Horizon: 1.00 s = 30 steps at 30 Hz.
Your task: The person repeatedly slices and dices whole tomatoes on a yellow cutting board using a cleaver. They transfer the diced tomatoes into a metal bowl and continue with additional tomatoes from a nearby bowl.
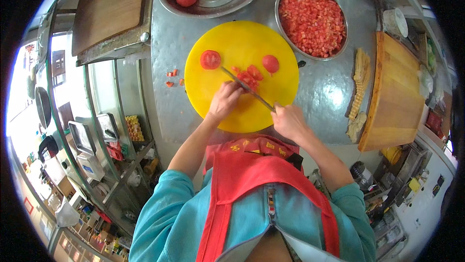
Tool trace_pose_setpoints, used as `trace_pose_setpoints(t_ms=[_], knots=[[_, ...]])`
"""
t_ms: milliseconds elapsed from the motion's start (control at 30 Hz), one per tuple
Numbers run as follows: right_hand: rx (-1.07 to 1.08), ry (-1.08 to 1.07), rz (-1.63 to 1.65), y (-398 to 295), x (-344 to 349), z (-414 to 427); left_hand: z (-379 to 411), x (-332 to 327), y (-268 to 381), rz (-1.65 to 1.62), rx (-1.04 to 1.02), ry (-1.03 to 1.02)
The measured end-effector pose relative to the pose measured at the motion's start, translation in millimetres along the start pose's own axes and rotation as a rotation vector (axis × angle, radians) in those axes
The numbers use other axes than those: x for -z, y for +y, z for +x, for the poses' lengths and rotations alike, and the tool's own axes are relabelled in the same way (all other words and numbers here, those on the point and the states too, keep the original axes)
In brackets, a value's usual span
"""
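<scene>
On a round yellow cutting board (232, 116) lie cut tomato pieces (248, 79) near the middle. My right hand (290, 120) is closed on the handle of a knife (250, 91), whose blade slants up and left across the pieces. My left hand (228, 98) has its fingertips on the tomato beside the blade; how firmly it holds the pieces cannot be told. A halved tomato (210, 59), cut face up, rests at the board's upper left. Another tomato piece (270, 63), skin side up, sits at the upper right.
A metal basin (212, 12) of whole tomatoes stands beyond the board, and a metal bowl of diced tomato (312, 22) at its upper right. Tomato bits (170, 84) lie left on the metal table (323, 113). A folded cloth (359, 80) and wooden board (392, 95) are at right.
</scene>
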State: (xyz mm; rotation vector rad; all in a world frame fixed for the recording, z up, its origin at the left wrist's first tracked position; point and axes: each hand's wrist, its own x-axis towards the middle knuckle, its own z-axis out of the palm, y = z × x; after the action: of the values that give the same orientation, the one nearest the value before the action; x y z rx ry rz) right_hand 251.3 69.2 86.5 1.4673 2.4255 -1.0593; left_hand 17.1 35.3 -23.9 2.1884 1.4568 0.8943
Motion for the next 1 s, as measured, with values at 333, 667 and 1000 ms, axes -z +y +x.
trace_pose_setpoints(t_ms=[333,667,1000], knots=[[-0.108,-0.126,-0.046,-10.4,-15.2,35.4,2.9,4.0,0.4,-0.051,-0.031,0.028],[0.086,0.348,0.393,4.7,-8.1,15.8,23.7,14.9,3.2,-0.185,0.043,-0.034],[-0.239,-0.025,1.515,-34.3,19.6,22.0,108.4,53.8,40.5,-2.413,0.808,-0.095]])
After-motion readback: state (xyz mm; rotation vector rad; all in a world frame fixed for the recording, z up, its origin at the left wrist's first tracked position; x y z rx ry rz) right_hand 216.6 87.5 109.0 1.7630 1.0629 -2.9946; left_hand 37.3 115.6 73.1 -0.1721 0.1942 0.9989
